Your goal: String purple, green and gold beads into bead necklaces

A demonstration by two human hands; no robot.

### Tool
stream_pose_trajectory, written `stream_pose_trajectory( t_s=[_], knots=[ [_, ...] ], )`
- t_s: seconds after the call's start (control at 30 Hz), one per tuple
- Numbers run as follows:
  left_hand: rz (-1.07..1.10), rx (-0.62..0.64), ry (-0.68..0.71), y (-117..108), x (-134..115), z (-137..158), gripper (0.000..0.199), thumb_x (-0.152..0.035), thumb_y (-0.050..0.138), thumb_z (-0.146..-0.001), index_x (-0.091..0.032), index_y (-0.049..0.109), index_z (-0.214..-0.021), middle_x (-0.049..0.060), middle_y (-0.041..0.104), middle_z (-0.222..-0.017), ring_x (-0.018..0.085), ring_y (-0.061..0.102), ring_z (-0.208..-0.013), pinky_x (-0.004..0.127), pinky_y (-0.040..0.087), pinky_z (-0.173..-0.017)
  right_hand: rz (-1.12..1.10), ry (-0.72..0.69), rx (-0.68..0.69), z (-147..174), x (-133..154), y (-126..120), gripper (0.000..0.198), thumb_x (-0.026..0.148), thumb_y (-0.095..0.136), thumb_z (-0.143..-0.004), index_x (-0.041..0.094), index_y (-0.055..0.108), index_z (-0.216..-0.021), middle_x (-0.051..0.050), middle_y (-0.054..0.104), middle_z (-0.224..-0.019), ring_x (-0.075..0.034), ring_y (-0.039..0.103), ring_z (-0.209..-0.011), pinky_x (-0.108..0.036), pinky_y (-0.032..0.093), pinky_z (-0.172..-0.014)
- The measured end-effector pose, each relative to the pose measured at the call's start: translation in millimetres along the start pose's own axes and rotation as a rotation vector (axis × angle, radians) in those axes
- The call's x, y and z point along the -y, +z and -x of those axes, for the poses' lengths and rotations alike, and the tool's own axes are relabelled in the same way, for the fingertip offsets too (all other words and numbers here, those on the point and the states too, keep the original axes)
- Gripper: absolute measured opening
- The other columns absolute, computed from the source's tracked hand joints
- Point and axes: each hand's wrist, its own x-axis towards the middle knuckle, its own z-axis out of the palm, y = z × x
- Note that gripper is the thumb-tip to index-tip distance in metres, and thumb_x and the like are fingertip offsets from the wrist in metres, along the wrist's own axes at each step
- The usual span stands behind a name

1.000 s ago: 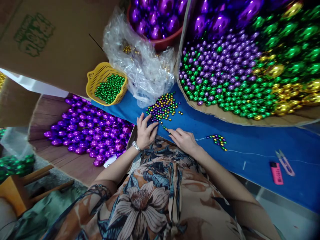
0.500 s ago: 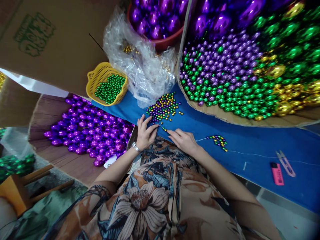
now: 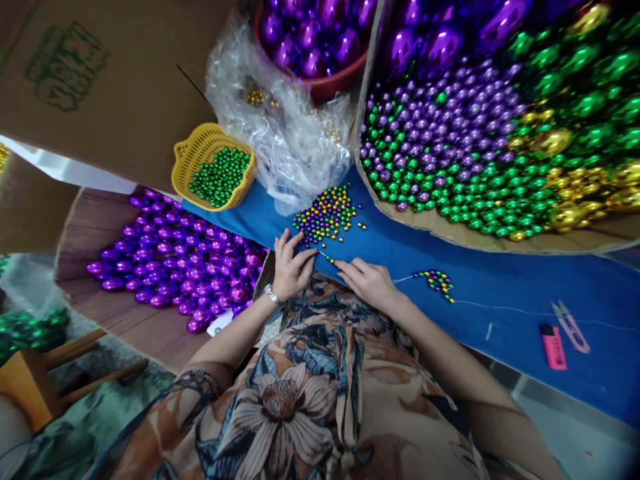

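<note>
A: Where is the needle?
B: The thin needle (image 3: 327, 257), with a few small beads on it, is on the person's side of the bead pile (image 3: 327, 215), between the two hands.
A: And the right hand?
B: The right hand (image 3: 369, 283), just right of the needle and nearer the person than the bead pile, pinches its beaded end between thumb and fingers.
A: Is the left hand gripping too?
B: That can't be told. The left hand (image 3: 290, 268), wearing a watch (image 3: 273, 293), has its thumb and forefinger at the needle's bare tip; its other fingers reach out by the bead pile's near left edge.
A: What lies right of the bead pile?
B: On the blue surface (image 3: 500, 277), a beaded strand (image 3: 440, 285) on white thread (image 3: 495, 307); well farther right, a pink lighter (image 3: 554, 347) beside thread snips (image 3: 573, 328). Right of it and beyond, a carton (image 3: 465, 235) holds purple, green and gold beads.
A: To its left?
B: A yellow basket (image 3: 186, 158) of green beads (image 3: 220, 177), and, lower, many purple beads (image 3: 170, 250).
A: Behind it?
B: A clear plastic bag (image 3: 300, 160) just beyond the bead pile, then a red tub (image 3: 333, 85) with big purple balls (image 3: 313, 43).
</note>
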Motion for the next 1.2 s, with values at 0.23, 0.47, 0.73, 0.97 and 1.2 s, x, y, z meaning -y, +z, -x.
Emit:
stream_pose_trajectory(
  t_s=[0.23, 0.47, 0.73, 0.97, 1.2],
  knots=[
    [-0.016, -0.010, -0.019, -1.1, -2.7, 0.8, 0.022, -0.029, 0.057, -0.089, -0.022, 0.067, -0.108, 0.011, 0.053, -0.136, 0.031, 0.033, -0.141, 0.059, 0.026, -0.114, -0.009, 0.000, -0.009, 1.5, -0.1, 1.0, 0.034, 0.036, 0.041, -0.100, 0.025, 0.066, -0.121, -0.002, 0.065, -0.084, -0.009, 0.059, -0.067, -0.021, 0.037, -0.058],
    [-0.005, 0.026, -0.039, -0.9, -1.6, 1.4, 0.022, -0.030, 0.056, -0.090, -0.027, 0.069, -0.107, 0.008, 0.052, -0.138, 0.031, 0.031, -0.142, 0.062, 0.025, -0.113, 0.001, 0.005, 0.015, 1.1, -0.4, 1.7, 0.035, 0.037, 0.040, -0.101, 0.026, 0.065, -0.123, -0.002, 0.065, -0.085, -0.009, 0.060, -0.068, -0.022, 0.037, -0.059],
    [0.004, 0.035, 0.027, 2.1, -7.5, -1.1, 0.021, -0.028, 0.058, -0.088, -0.028, 0.070, -0.105, 0.008, 0.051, -0.138, 0.031, 0.028, -0.143, 0.062, 0.025, -0.113, 0.039, 0.007, 0.017, -6.8, 3.5, 5.6, 0.041, 0.043, 0.039, -0.100, 0.024, 0.061, -0.128, -0.004, 0.066, -0.088, -0.010, 0.061, -0.068, -0.022, 0.038, -0.059],
    [0.013, -0.008, -0.041, -3.0, -8.5, -6.2, 0.020, -0.030, 0.054, -0.091, -0.021, 0.067, -0.104, 0.010, 0.055, -0.134, 0.030, 0.032, -0.142, 0.059, 0.025, -0.115, -0.032, 0.033, -0.041, 0.9, -3.6, 4.3, 0.037, 0.041, 0.044, -0.099, 0.023, 0.062, -0.126, -0.005, 0.065, -0.094, -0.010, 0.062, -0.075, -0.020, 0.043, -0.062],
    [0.018, 0.018, -0.006, 1.9, -10.2, -4.6, 0.021, -0.030, 0.057, -0.089, -0.025, 0.068, -0.106, 0.009, 0.052, -0.138, 0.031, 0.028, -0.143, 0.060, 0.025, -0.114, -0.042, 0.062, -0.056, 1.7, -2.0, 9.3, 0.038, 0.041, 0.044, -0.098, 0.023, 0.063, -0.125, -0.006, 0.064, -0.097, -0.010, 0.061, -0.074, -0.020, 0.046, -0.063]
  ],
)
